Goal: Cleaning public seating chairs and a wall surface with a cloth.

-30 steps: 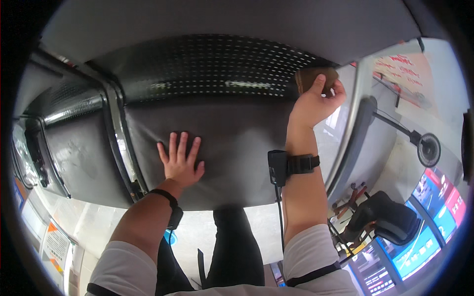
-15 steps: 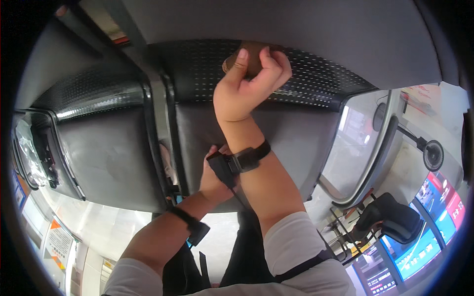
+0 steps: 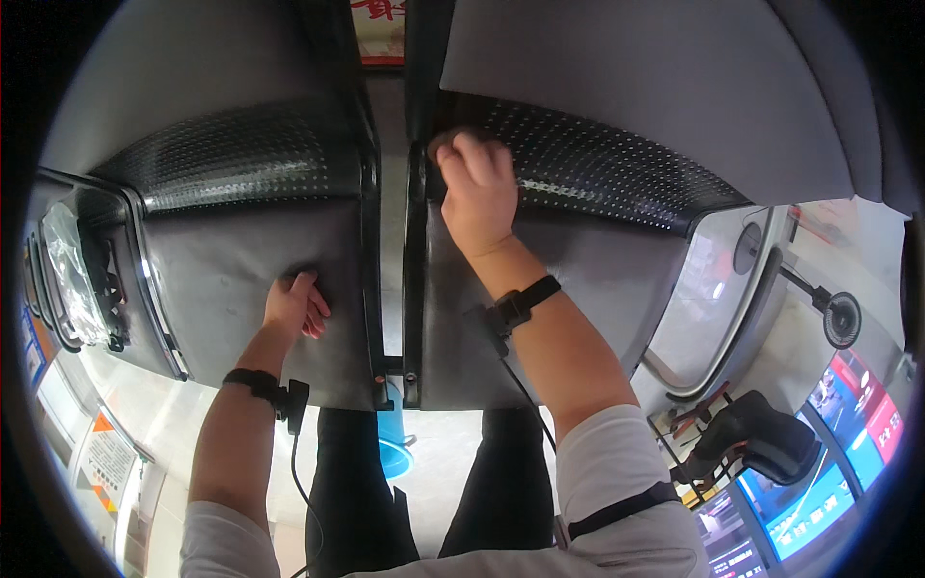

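Head view: brown cloth (image 3: 439,142) gripped by the right hand (image 3: 479,196) at the mesh (image 3: 593,159), left hand (image 3: 292,307) loose, what's done or left can't be told.

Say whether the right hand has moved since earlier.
Yes: the right hand went left along the black perforated strip, from its right end to its left.

A blue bucket (image 3: 391,424) is standing on the pale floor (image 3: 448,448). At the far left, a clear plastic bag (image 3: 72,275) is lying against dark items (image 3: 104,275). A white board (image 3: 108,467) with orange marks is showing at lower left. At right, a black fan (image 3: 842,320) is projecting from a bar (image 3: 798,280). Lower down, lit screens (image 3: 795,515) are glowing behind a black padded object (image 3: 779,441).
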The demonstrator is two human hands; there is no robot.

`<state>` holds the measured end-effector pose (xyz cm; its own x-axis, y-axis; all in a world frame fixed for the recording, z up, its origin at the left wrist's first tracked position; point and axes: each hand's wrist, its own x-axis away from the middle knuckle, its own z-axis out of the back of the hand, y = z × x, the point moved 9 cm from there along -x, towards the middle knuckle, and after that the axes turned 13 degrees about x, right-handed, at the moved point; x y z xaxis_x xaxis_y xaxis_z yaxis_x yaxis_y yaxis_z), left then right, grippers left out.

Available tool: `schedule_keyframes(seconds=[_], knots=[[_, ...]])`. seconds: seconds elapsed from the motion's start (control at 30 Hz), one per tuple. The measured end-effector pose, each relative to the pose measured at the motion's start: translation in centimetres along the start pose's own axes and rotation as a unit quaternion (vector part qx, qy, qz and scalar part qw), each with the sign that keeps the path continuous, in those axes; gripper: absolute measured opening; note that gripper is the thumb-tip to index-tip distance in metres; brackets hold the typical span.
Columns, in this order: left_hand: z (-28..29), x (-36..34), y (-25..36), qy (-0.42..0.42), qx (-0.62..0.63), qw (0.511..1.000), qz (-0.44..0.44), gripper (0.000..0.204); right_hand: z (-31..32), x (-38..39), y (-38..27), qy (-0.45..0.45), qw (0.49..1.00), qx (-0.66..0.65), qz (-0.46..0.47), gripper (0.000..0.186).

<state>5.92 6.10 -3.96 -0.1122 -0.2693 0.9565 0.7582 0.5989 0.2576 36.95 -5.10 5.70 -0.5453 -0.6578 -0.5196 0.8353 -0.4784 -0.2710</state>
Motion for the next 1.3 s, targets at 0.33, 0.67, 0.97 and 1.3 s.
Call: schedule_keyframes(seconds=[0.33,0.67,0.97,1.3], knots=[[0.6,-1.8,-0.7,0.020,0.005,1.000,-0.009,0.061,4.7,2.2,5.5,-0.160,0.986,-0.025,-0.024,0.021],[0.4,-2.1,-0.6,0.021,-0.007,1.000,-0.010,0.063,12.4,6.3,28.0,0.249,0.816,-0.055,-0.518,0.036],[-0.3,-1.4,-0.1,0.020,-0.001,1.000,-0.011,0.063,1.7,0.1,3.7,0.093,0.963,0.013,-0.252,0.031],[0.9,-1.9,-1.1,0.031,0.006,0.999,-0.008,0.064,3.5,4.5,11.5,-0.120,0.970,0.109,-0.183,0.049]])
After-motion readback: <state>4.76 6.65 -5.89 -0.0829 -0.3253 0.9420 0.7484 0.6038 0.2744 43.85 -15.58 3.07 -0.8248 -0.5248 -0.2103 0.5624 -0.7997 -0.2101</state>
